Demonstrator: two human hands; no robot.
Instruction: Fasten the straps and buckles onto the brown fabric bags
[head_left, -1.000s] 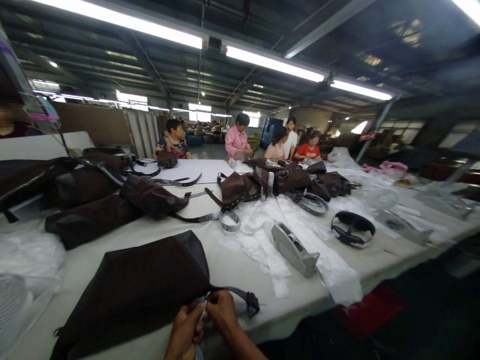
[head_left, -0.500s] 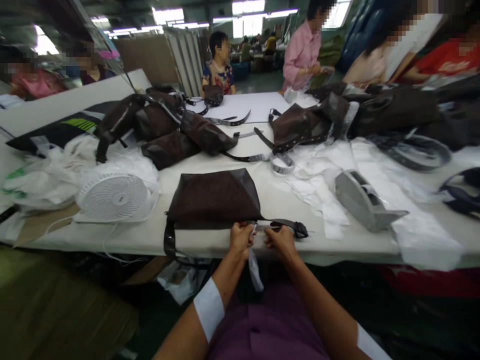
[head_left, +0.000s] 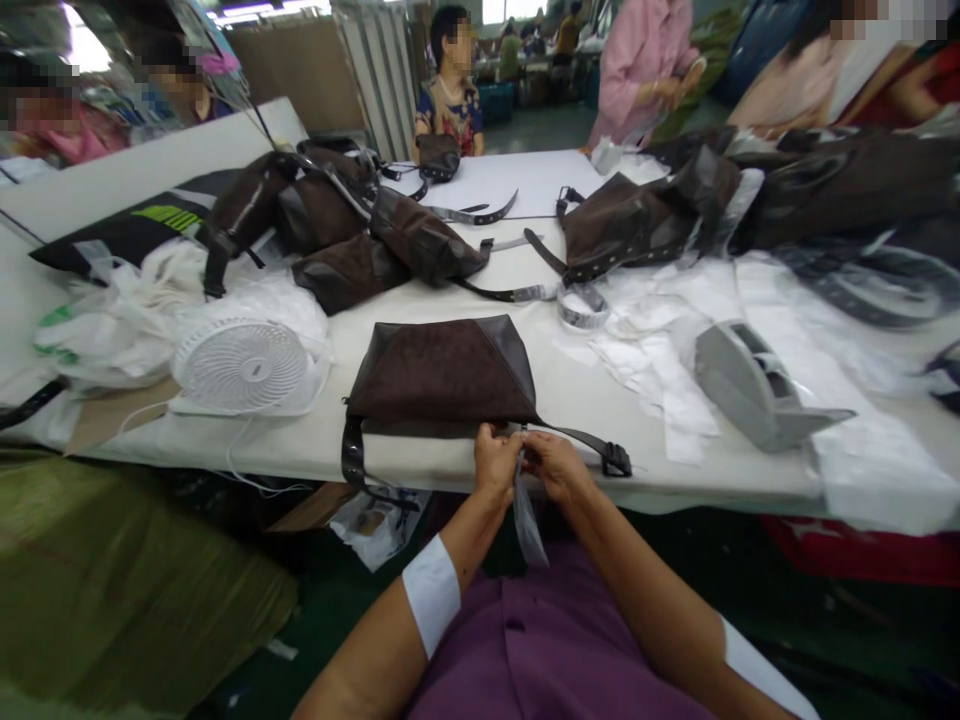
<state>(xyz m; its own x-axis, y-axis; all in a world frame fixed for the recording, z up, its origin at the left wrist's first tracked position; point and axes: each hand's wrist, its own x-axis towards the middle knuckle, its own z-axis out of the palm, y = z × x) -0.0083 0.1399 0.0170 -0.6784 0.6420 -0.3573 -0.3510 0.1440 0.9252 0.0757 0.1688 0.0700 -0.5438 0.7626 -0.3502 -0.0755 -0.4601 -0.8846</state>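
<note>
A dark brown shoulder bag (head_left: 442,375) with black corner panels lies flat at the table's front edge. At its lower right corner my left hand (head_left: 496,462) is closed, pinching the top of a thin translucent plastic strip (head_left: 529,525). The strip hangs down past the table edge. Close against it, my right hand (head_left: 555,465) is closed too, its fingertips at the same strip; the exact spot between the fingers is partly hidden. A black strap with a buckle (head_left: 616,459) runs out from the bag beyond my right hand. Another strap (head_left: 352,450) drops at the bag's left side.
A white fan (head_left: 244,365) stands left, near crumpled plastic bags (head_left: 112,330). More brown bags (head_left: 352,230) are heaped at the back left, others (head_left: 645,220) at the back right. A grey tape dispenser (head_left: 757,390) sits among white sheets (head_left: 652,350). Several people are beyond the table.
My right hand has moved left to meet my left hand at the plastic strip; they were apart before. The view has tilted down slightly.
</note>
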